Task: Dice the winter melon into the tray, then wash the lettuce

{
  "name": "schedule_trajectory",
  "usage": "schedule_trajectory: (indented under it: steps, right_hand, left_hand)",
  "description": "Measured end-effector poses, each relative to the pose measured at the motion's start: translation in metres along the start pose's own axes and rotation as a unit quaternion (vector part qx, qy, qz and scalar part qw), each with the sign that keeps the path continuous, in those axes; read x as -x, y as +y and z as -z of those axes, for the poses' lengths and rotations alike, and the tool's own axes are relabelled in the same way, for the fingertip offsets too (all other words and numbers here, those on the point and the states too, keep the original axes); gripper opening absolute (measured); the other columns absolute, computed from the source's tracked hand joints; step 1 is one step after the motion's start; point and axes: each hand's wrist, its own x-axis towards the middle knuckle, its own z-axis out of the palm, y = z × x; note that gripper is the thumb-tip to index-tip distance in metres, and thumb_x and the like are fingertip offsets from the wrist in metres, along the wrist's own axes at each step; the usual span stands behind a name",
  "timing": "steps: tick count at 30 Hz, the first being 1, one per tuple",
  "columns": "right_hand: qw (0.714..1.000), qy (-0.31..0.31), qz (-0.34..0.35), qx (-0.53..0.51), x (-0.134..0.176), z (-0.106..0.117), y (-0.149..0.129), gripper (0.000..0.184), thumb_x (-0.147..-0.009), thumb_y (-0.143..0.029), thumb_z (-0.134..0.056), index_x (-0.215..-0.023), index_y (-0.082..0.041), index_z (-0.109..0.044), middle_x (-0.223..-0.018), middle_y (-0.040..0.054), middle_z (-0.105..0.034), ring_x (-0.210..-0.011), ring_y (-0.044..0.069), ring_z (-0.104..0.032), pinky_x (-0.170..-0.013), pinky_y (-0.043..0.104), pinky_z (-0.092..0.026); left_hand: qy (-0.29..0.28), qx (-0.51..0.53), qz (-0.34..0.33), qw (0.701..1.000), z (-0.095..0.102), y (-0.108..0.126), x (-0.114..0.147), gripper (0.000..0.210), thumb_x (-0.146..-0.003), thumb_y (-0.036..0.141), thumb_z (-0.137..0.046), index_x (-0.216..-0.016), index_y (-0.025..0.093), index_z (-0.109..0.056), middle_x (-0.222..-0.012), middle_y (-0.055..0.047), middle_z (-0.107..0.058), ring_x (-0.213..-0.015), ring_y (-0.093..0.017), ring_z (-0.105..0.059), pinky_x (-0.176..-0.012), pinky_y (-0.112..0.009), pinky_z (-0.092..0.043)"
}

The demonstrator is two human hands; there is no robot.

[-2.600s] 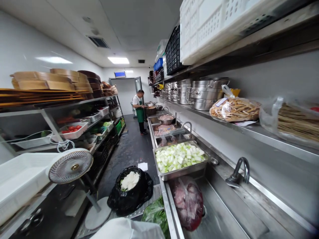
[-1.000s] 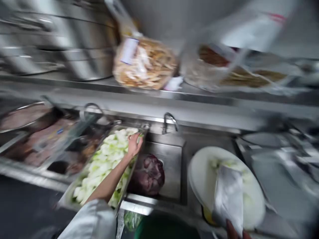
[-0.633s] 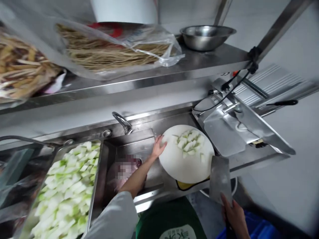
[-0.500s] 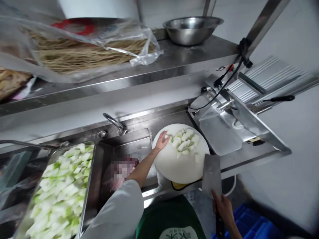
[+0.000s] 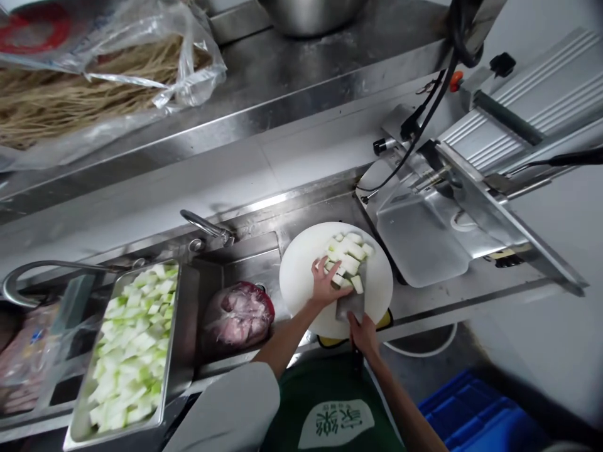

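A round white cutting board (image 5: 294, 276) carries a heap of pale green-white vegetable chunks (image 5: 347, 251) that look like winter melon. My left hand (image 5: 326, 284) rests on the near left side of the heap, fingers spread and touching the chunks. In my right hand (image 5: 365, 336) is the handle of a cleaver (image 5: 349, 306). Its broad blade lies flat on the board, and some chunks at the near side sit on or against it. The chunks hide part of the blade, and my fingers cover most of the handle.
To the left, a deep steel tray (image 5: 172, 351) is heaped with similar chunks. Bagged raw meat (image 5: 240, 314) lies in the sink under a faucet (image 5: 205, 223). A meat slicer (image 5: 424, 238) stands right of the board. Overhead runs a steel shelf (image 5: 282, 81); blue crates (image 5: 475, 411) are below right.
The cleaver has come in from beyond the board's right edge and now lies flat on it by the chunks. My left hand has moved nearer, onto the heap. The view has shifted.
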Motion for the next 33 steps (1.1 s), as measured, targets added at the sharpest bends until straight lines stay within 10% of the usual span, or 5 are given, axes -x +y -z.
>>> schedule_trajectory:
  steps: [24,33]
  right_hand:
    - [0.986,-0.039,0.003,-0.162,0.047,-0.026,-0.003,0.052,-0.076,-0.078,-0.059,-0.072,-0.028,-0.045,-0.039,-0.0025,-0.048,-0.034,0.018,-0.046,-0.039,0.031,-0.035]
    - [0.996,-0.041,0.053,-0.062,0.069,-0.024,-0.024,0.054,-0.079,-0.081,-0.052,-0.07,-0.028,-0.047,-0.041,-0.0007,-0.051,-0.039,0.02,-0.052,-0.045,0.032,-0.043]
  left_hand:
    - [0.03,0.046,-0.002,0.998,0.015,0.019,0.031,0.085,-0.067,0.07,-0.084,-0.136,0.024,-0.067,-0.138,-0.016,-0.059,-0.139,-0.039,-0.047,-0.126,-0.067,-0.02]
    - [0.094,0.071,0.015,0.993,0.062,0.023,0.038,0.088,-0.065,0.072,-0.084,-0.137,0.026,-0.067,-0.139,-0.016,-0.057,-0.14,-0.04,-0.047,-0.127,-0.067,-0.021]
